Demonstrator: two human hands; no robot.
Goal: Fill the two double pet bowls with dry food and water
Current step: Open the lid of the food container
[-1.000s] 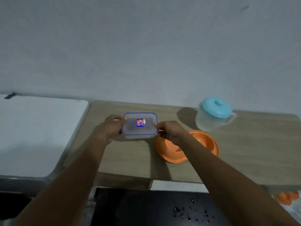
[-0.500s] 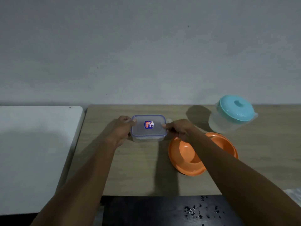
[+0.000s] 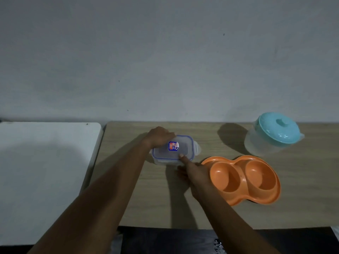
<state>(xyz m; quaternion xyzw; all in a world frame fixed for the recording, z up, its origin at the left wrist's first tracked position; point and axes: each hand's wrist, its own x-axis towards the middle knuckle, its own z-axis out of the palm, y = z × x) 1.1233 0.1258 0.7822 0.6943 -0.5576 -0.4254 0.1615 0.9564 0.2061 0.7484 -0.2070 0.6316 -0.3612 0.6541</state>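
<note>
A clear food container [image 3: 166, 153] with a blue-rimmed lid and a small sticker stands on the wooden table [image 3: 183, 208]. My left hand [image 3: 158, 136] grips its far left corner from above. My right hand [image 3: 190, 168] is at its near side, thumb on the lid's front edge and fingers at the front wall. The flap at the container's right end stands flipped out. An orange double pet bowl [image 3: 244, 178], both wells bare, lies to the right. Behind it stands a clear pitcher with a teal lid [image 3: 271, 134].
A white table [image 3: 42, 171] adjoins the wooden one on the left. The grey wall runs right behind both. Dark floor shows below the table's front edge, with small scattered bits at the bottom.
My right hand has left the container's right end, where the flap now stands out, and has come to the near side. My left hand has shifted to the far left corner.
</note>
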